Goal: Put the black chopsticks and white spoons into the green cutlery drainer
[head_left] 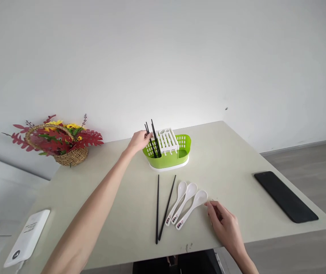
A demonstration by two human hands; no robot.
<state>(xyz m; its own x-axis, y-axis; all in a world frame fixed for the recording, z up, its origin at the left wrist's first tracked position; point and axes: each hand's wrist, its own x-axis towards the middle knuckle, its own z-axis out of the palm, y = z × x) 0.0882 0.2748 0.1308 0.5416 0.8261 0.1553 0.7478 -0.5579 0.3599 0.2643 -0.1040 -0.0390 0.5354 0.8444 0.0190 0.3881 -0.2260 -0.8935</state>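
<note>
A green cutlery holder (183, 149) with a white slotted insert stands at the middle back of the table. Black chopsticks (153, 140) stand upright in its left end. My left hand (139, 141) reaches to them with fingertips pinched round their upper ends. Two more black chopsticks (162, 207) lie flat on the table in front of the holder. Beside them lie three white spoons (186, 203), bowls pointing away. My right hand (225, 225) rests on the table just right of the spoons, fingers loosely curled, fingertips close to the rightmost spoon, holding nothing I can see.
A wicker basket of red and yellow flowers (60, 141) sits at the back left. A white power bank (28, 238) lies near the front left edge. A black phone (286, 196) lies at the right. The beige table (231, 160) stands against a white wall.
</note>
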